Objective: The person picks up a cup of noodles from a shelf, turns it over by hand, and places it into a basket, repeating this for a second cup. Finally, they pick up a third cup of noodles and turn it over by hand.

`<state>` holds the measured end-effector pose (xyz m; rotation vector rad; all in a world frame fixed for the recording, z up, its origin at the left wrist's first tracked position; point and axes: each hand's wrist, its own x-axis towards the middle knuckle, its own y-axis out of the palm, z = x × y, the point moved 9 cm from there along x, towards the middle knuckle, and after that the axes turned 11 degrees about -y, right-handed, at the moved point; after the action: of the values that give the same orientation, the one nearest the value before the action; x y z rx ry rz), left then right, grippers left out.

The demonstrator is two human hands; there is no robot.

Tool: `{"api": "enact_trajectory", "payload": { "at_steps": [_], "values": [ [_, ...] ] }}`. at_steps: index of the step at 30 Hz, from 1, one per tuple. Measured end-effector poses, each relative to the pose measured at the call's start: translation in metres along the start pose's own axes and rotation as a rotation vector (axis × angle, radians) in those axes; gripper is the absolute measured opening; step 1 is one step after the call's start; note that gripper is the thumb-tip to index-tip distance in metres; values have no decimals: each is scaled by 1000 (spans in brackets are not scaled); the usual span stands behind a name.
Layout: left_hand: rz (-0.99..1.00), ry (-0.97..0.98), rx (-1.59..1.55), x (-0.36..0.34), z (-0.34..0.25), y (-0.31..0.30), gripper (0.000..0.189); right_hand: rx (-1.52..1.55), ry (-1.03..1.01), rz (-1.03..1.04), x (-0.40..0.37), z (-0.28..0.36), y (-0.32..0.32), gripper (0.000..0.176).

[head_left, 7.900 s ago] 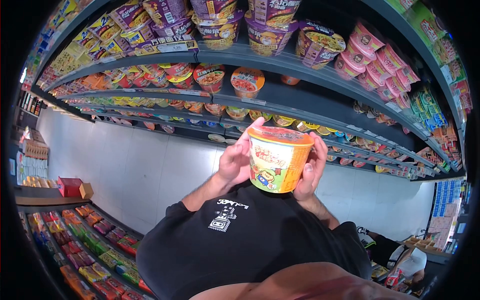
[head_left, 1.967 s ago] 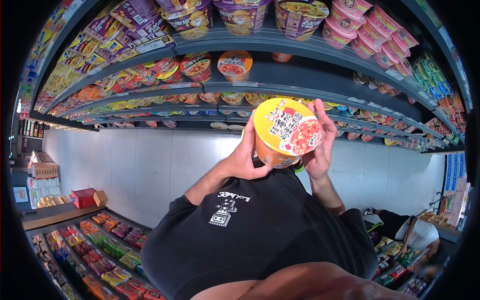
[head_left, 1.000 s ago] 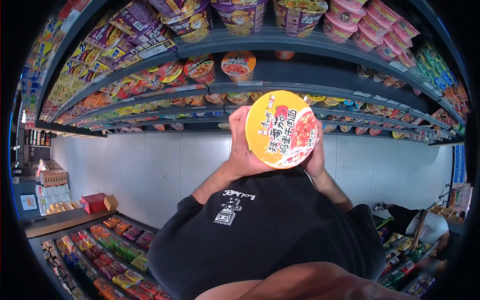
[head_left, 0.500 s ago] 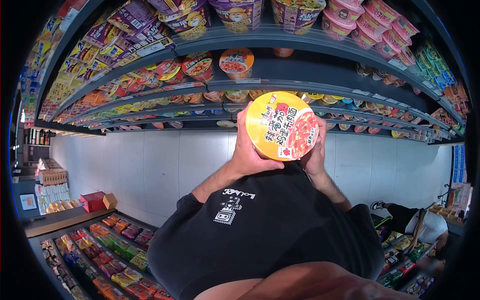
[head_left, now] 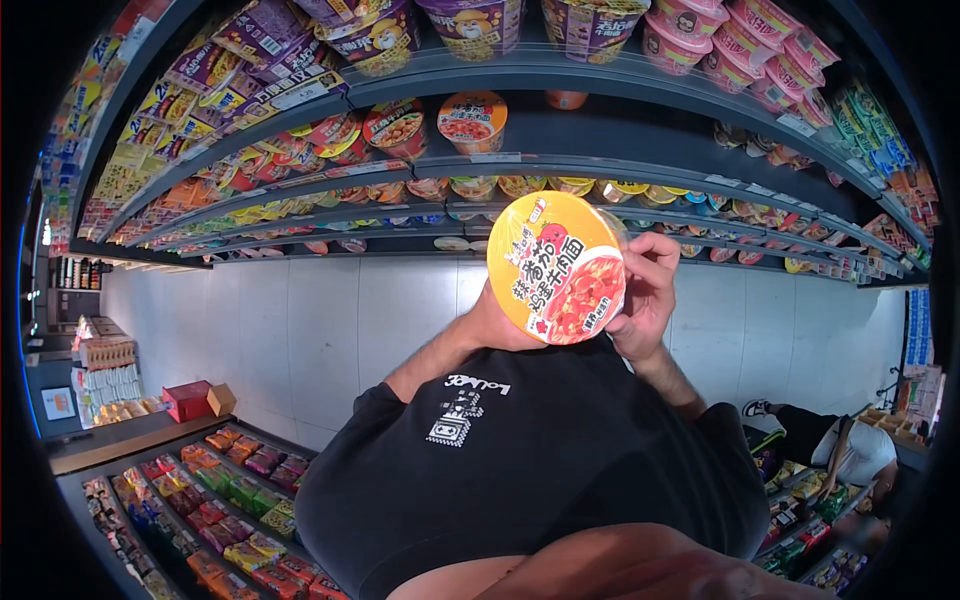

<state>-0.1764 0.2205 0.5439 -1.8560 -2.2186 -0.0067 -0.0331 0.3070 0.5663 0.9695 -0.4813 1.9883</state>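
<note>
A large round instant noodle cup (head_left: 555,268) with a yellow and orange lid, dark lettering and a noodle picture is held up in front of my black shirt, its lid facing the camera. My left hand (head_left: 505,318) grips it from the left and below, most of its fingers hidden behind the cup. At the cup's right edge is my right hand (head_left: 645,295), with bent fingers and thumb touching the rim. On the shelf beyond stands a similar cup (head_left: 472,122) with an orange lid.
Shelves (head_left: 600,165) of noodle cups curve across the front. Purple cups (head_left: 470,28) and pink cups (head_left: 680,35) stand on the upper one. Packets (head_left: 240,490) fill a rack behind on the left. Another person (head_left: 850,450) bends near a rack at the lower right.
The noodle cup has moved slightly down and left and turned a little. My right hand has shifted outward, and more of its fingers show at the rim.
</note>
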Motion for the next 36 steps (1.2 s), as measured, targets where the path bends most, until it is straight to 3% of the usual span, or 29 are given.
{"api": "enact_trajectory", "payload": {
  "at_steps": [6,8,9,11,12,13,15,16,17,19,21,23,26,29,32,36],
  "values": [
    [4,-11,11,1,2,0,58,1,-14,-1,1,1,0,75],
    [69,30,52,0,5,4,76,-3,-14,9,1,-1,0,75],
    [68,30,50,-1,7,5,76,20,5,16,-1,-5,1,74],
    [-76,61,108,-4,5,-4,109,43,28,26,-1,-9,5,73],
    [-70,169,293,-3,-11,1,129,155,115,-11,0,-15,9,69],
    [-74,166,290,0,-8,7,129,268,203,-48,-1,-21,12,65],
    [-464,367,-215,-7,-12,-19,127,364,285,-127,-16,-33,11,63],
    [-554,467,-25,-11,-21,-24,122,488,392,-198,-23,-41,13,66],
    [-557,466,-25,-12,-22,-30,122,611,500,-271,-28,-47,17,68],
    [-546,478,255,-14,-31,-30,115,639,505,-299,-27,-47,21,67],
    [-536,401,177,-10,-32,-37,112,653,566,-329,-31,-53,24,66],
    [-443,178,-11,-6,-4,-42,113,615,534,-308,-29,-51,24,64],
    [-377,58,-82,2,6,-43,113,662,737,-443,-43,-70,21,54],
    [-319,-29,-284,5,14,-33,110,583,672,-350,-32,-66,18,50],
    [-306,-28,-306,2,14,-29,111,643,766,-400,-41,-76,17,49],
    [-228,-58,-337,4,25,-27,103,562,727,-419,-34,-66,12,51]
  ]
}}
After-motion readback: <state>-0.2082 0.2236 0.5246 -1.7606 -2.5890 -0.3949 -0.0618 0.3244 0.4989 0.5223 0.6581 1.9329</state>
